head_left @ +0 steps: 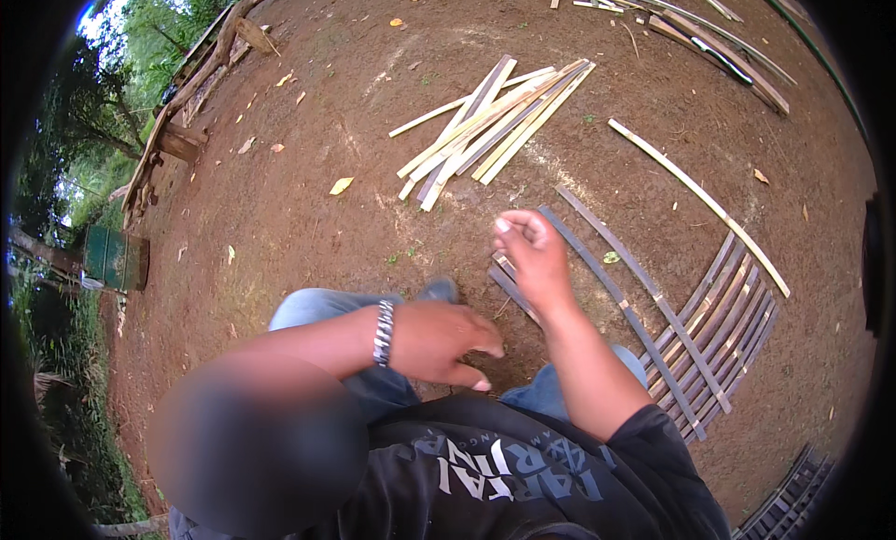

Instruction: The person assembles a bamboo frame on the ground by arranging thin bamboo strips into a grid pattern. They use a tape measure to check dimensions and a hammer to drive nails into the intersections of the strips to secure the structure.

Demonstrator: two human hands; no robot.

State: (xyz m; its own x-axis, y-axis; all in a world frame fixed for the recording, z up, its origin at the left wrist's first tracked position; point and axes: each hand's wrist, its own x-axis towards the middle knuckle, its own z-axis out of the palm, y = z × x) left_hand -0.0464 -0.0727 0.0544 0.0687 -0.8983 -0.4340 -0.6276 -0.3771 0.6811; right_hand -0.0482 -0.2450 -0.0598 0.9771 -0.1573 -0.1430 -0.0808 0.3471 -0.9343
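Note:
My left hand (443, 344), with a metal-link bracelet (384, 334) at the wrist, hovers before my lap. Its thumb and fingers are apart, with nothing seen between them. Farther forward and to the right, my right hand (537, 260) is raised with curled fingers; whatever they pinch, if anything, is hidden. Just beside its wrist lie short dark strips (511, 291), partly covered by the arm. On my right, a lattice of bamboo strips (714, 321) rests on the ground. Two long dark strips (602, 274) lie across it and reach out toward my right hand.
A loose pile of split bamboo strips (495, 120) lies ahead on the brown soil. One pale strip (700, 199) sits beyond the lattice. More strips (709, 45) lie far right, another dark slatted piece (789, 498) near right. A green container (117, 257) and logs (182, 143) stand left.

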